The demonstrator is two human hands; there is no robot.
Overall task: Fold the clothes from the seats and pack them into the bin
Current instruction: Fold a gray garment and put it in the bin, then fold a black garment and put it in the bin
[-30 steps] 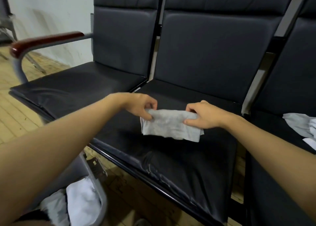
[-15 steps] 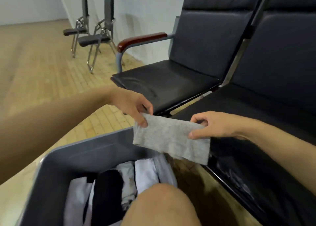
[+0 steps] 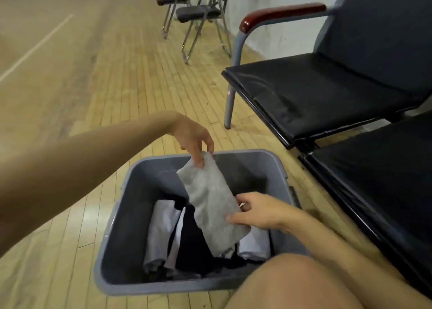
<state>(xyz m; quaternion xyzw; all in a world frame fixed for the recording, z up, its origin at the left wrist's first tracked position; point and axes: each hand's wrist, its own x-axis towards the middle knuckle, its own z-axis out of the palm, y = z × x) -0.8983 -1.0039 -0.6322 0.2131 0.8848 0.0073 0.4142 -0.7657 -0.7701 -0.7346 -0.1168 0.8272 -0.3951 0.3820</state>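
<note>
A folded grey cloth (image 3: 210, 199) hangs slanted over the grey plastic bin (image 3: 117, 217) on the floor. My left hand (image 3: 194, 137) pinches its upper end above the bin's far rim. My right hand (image 3: 254, 214) grips its lower end down inside the bin. In the bin lie folded pieces: a pale one (image 3: 160, 231) at the left, a black one (image 3: 191, 243) in the middle, another pale one (image 3: 254, 243) at the right. The cloth's lower end touches these pieces.
Black padded seats (image 3: 315, 91) with a red-brown armrest (image 3: 280, 13) stand at the right, close to the bin. Two folding chairs (image 3: 196, 14) stand by the far wall. My knee (image 3: 292, 285) rises at the bin's near rim. Wooden floor spreads out to the left.
Both hands carried the folded grey cloth off the seat, leftward and down over the bin. It has turned from level to slanted, with its lower end now inside the bin.
</note>
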